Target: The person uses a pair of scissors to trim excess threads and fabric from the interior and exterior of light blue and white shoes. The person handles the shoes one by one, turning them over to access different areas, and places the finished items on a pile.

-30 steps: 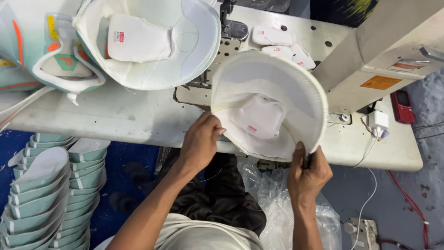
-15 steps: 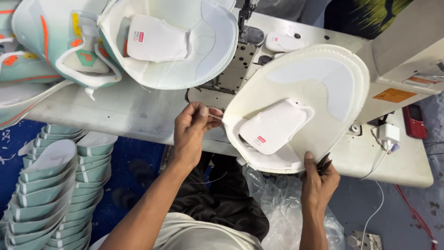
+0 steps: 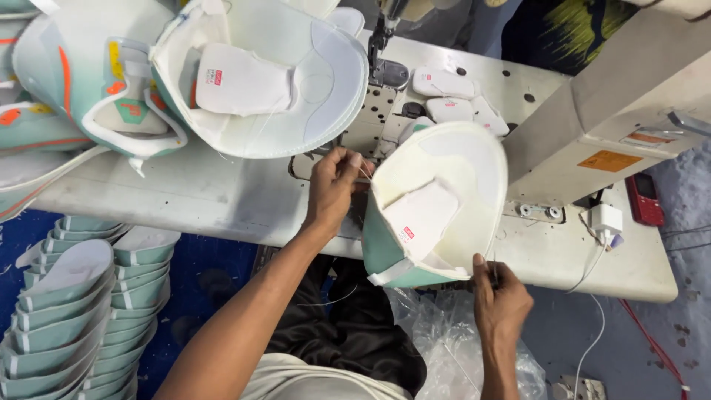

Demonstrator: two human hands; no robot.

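That white-and-teal shoe upper (image 3: 437,204) looks light and floppy, hanging off the tabletop (image 3: 185,200) edge, left hand (image 3: 332,185) fingers pinching its top rim, right hand (image 3: 502,300) fingers closed on the bottom hem.

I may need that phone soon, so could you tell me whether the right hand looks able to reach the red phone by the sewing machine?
Probably, once freed: the right hand grips the white and green shoe upper, but the red phone lies uncovered on the white table to its right.
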